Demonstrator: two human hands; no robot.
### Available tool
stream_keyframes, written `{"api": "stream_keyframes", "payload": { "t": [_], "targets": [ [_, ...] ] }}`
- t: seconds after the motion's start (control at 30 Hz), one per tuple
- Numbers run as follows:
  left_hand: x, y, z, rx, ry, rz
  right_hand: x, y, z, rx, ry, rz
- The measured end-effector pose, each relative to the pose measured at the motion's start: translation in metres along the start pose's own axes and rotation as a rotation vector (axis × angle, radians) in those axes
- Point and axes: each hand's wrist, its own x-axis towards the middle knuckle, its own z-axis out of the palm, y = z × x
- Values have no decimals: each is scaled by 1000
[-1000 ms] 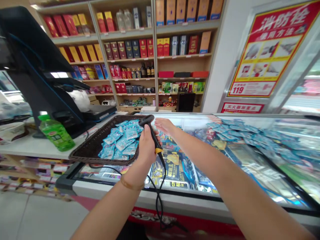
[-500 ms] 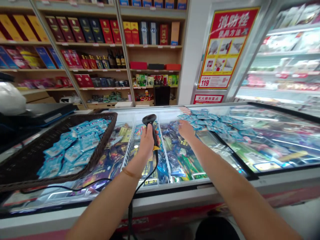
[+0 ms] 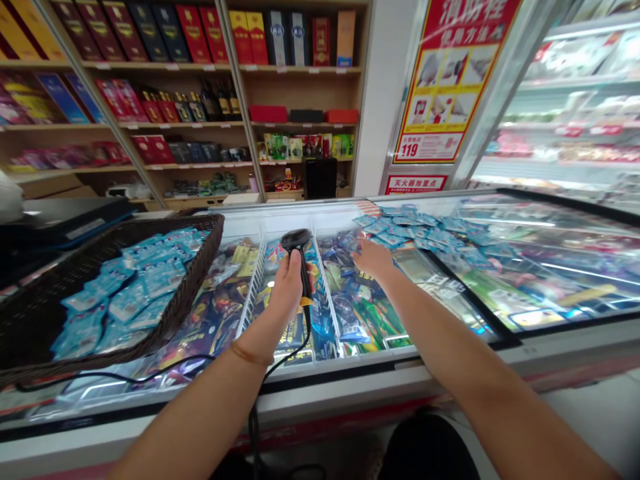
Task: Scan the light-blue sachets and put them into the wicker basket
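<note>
A black barcode scanner (image 3: 301, 270) with a yellow-orange trim at its base is gripped in my left hand (image 3: 289, 283). Its head points away from me, above a white wire basket (image 3: 256, 283) in the freezer, and a cable hangs from the handle. My right hand (image 3: 373, 258) reaches over the freezer, just left of and below a pile of small blue packets (image 3: 425, 230). Its thumb and index finger are bent and apart, with nothing visible between them; the other fingers are partly hidden. More blue packets (image 3: 147, 273) lie in a dark woven basket (image 3: 203, 257) at left.
The chest freezer (image 3: 360, 393) holds bagged frozen goods under sliding glass with a black frame (image 3: 465, 300). The scanner's cable (image 3: 115, 377) crosses its left front. Behind stand shelves of boxes (image 3: 300, 67) and a black chair back (image 3: 321, 178); a lit fridge (image 3: 575, 120) is at right.
The view has tilted down and shifted slightly. My right hand's thumb and index finger are spread further apart near the pile. My left hand keeps hold of the scanner.
</note>
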Motion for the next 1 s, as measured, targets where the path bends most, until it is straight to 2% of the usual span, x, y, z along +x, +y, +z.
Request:
{"api": "stream_keyframes", "payload": {
  "t": [0.1, 0.37, 0.47, 0.67, 0.77, 0.87, 1.0],
  "targets": [
    [-1, 1, 0, 4, 2, -3, 2, 9, 1, -10, 57, 79],
    [-2, -2, 1, 33, -10, -14, 13, 30, 4, 83, 84, 227],
    [0, -6, 2, 19, 2, -13, 14, 27, 1, 109, 70, 183],
    [-1, -7, 1, 31, -42, -24, 9, 9, -2, 159, 81, -55],
    [1, -10, 1, 30, -24, -18, 8, 7, -1, 118, 102, -12],
    [4, -15, 0, 20, -24, -1, 9, 9, 0, 92, 22, 57],
    [5, -19, 1, 19, -51, 0, 11, 11, 3, 195, -23, 6]
  ]
}}
